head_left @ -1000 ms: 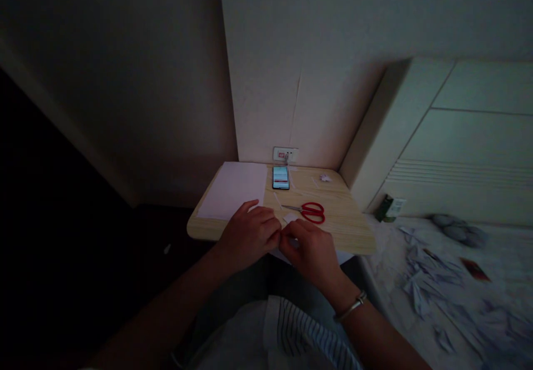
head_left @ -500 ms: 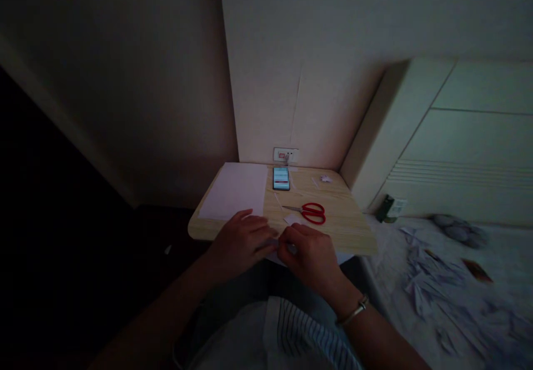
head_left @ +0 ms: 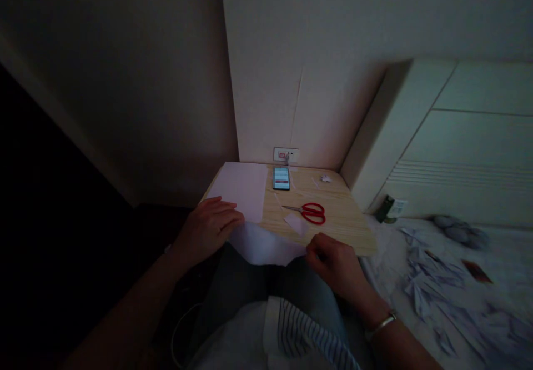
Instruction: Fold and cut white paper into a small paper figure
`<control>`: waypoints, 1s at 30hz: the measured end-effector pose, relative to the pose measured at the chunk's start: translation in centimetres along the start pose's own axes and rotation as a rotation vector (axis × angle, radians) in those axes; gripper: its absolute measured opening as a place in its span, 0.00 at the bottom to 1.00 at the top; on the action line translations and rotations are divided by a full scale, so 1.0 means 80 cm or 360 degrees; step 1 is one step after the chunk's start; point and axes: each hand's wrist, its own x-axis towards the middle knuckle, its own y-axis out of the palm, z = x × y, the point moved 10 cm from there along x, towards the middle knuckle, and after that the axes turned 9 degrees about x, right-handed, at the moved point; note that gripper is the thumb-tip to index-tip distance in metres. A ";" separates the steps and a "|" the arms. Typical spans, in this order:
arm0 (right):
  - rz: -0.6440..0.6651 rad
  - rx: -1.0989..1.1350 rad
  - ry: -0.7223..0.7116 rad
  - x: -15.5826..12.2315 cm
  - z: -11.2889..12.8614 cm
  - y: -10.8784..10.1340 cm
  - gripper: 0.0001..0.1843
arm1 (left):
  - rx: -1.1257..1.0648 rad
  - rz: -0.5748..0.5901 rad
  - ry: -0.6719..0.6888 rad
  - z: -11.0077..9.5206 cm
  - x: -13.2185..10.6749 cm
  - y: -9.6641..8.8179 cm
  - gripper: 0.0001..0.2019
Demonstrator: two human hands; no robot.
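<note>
A sheet of white paper (head_left: pixel 266 246) stretches between my two hands at the table's front edge, its lower side hanging over my lap. My left hand (head_left: pixel 211 223) pinches its left end, above the corner of a flat stack of white paper (head_left: pixel 244 186). At the opposite end, my right hand (head_left: pixel 335 259) is closed on the paper's tip. Scissors (head_left: pixel 308 212) with red handles lie on the table beyond my right hand, blades to the left. A small cut piece of paper (head_left: pixel 297 224) rests just in front of them.
A phone (head_left: pixel 281 178) with a lit screen lies at the back of the wooden table (head_left: pixel 347 225), below a wall socket (head_left: pixel 286 154). Thin paper strips and a crumpled scrap (head_left: pixel 325 178) are scattered there. A bed (head_left: pixel 383 248) with folded papers stands on the right.
My hands have moved apart, left hand to the left and right hand to the right. The paper between them is now spread out, and the small cut piece shows fully.
</note>
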 end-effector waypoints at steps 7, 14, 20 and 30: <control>-0.0098 0.0325 0.0233 -0.016 -0.046 -0.013 0.06 | -0.0107 -0.0100 -0.0255 0.044 -0.009 -0.013 0.15; -0.0391 0.1022 0.0244 0.011 -0.057 0.012 0.34 | -0.0328 -0.0028 -0.0268 0.031 -0.011 0.006 0.12; -0.0269 0.1223 0.0121 0.038 -0.046 0.034 0.48 | -0.0307 -0.0029 -0.0068 0.004 -0.008 -0.002 0.07; -0.0040 0.1100 0.0160 0.028 -0.031 0.036 0.10 | -0.0135 -0.0001 -0.0021 0.004 -0.018 -0.001 0.07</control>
